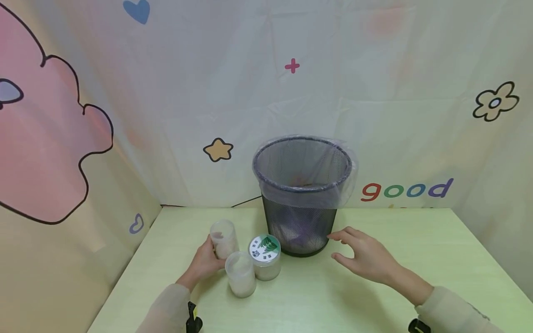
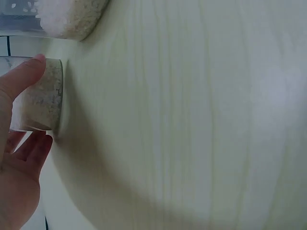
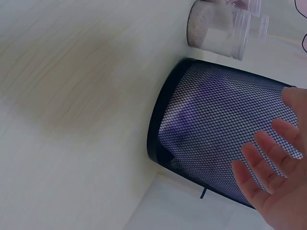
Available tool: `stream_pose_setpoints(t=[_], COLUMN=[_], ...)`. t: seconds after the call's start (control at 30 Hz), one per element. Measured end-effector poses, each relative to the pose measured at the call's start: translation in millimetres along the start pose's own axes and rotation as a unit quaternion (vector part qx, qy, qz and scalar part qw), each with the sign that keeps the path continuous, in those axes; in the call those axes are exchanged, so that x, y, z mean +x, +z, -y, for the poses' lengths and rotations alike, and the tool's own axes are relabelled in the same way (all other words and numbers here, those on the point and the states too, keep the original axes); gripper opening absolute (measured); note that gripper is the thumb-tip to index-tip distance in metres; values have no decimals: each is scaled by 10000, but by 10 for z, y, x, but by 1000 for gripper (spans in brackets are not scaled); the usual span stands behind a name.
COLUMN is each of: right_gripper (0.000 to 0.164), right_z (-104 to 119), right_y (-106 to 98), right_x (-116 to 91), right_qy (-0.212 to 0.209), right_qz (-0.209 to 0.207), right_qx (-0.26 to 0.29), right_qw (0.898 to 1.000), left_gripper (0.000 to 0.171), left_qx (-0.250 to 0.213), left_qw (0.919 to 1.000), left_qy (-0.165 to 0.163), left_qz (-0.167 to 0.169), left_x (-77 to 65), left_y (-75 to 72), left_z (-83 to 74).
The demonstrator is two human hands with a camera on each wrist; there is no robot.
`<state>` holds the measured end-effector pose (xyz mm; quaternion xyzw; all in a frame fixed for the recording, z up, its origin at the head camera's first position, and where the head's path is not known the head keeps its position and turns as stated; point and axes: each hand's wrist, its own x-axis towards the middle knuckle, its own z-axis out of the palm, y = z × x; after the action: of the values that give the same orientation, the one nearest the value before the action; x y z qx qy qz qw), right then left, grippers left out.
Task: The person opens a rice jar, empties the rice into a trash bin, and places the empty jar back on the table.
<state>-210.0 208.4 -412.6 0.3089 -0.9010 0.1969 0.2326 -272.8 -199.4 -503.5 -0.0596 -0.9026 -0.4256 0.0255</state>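
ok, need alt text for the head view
A person's left hand grips a clear container, beside a second container and a leaf-labelled container. Their right hand, holding nothing, is near a bag-lined mesh bin that stands on a pale table.

Head view: soft, even, moderately dim light; backdrop greyish at centre, warmer at far left; tabletop paler and brighter. Soft-edged shadow on the tabletop below the right hand; darker shade beside the left hand. Small glints on the clear liner – printed outlines crisp.

Left wrist view: dimmer, cool cast; broad, curved, blurry-edged shadow across the wood grain; whitish glare patch towards the right edge; contents of the clear container soft in detail.

Right wrist view: dim, grey-blue; large diffuse shadow at upper left; mesh bin fairly sharp – clear jar hazy, low in contrast
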Motion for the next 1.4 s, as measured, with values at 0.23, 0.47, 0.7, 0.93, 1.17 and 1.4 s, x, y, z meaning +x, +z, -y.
stream_pose_setpoints(t=[0.23, 0.47, 0.7, 0.93, 1.17, 1.4], right_gripper=[39, 39, 40, 41, 41, 42], right_z=[61, 70, 68, 78, 93, 84], right_y=[2, 19, 2, 16, 30, 57], right_x=[11, -2, -3, -16, -23, -27], right_qy=[-175, -215, -127, -155, -218, -239], right_qz=[-32, -20, -6, 36, -39, -23], right_qx=[13, 16, 18, 9, 10, -50], right_qw=[9998, 9998, 9999, 9999, 9998, 9997], left_gripper=[74, 74, 72, 70, 68, 66], left_qx=[93, 148, 95, 90, 35, 286], left_qw=[9998, 9997, 9998, 9997, 9997, 9990], left_qy=[58, 95, 62, -94, -134, -8], left_qz=[-163, -165, -186, -185, -225, -338], left_x=[-16, -15, -22, -49, -65, -89], left_y=[20, 15, 6, -30, -126, -251], left_z=[2, -9, 2, 20, -15, -105])
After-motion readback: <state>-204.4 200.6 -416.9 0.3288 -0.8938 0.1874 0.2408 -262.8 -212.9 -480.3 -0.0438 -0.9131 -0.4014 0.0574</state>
